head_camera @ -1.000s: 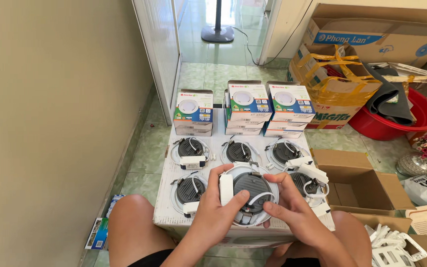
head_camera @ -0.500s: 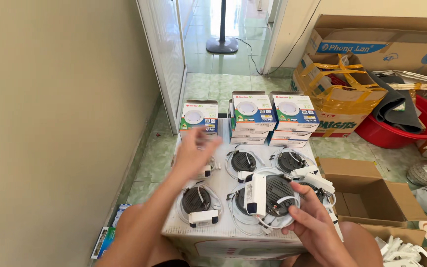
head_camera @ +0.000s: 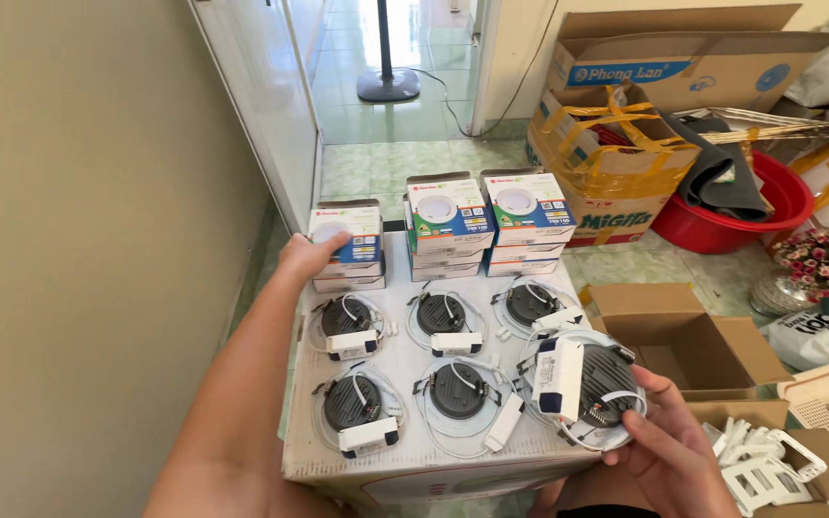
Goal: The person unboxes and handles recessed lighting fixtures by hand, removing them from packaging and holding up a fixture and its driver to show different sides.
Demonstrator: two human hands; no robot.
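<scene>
I am observing a green tiled floor (head_camera: 405,153) by a beige wall; a white carton top (head_camera: 405,369) is serving as desk, carrying round downlights. My left hand (head_camera: 311,257) is gripping a small product box (head_camera: 347,240) at the far row; my right hand (head_camera: 669,451) is clasping one downlight (head_camera: 597,388) at the carton's near corner.

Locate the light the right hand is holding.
Head view, lower right: the light sits in the right hand over the near right corner of the white box top, right of the other lights and left of the open carton.
</scene>
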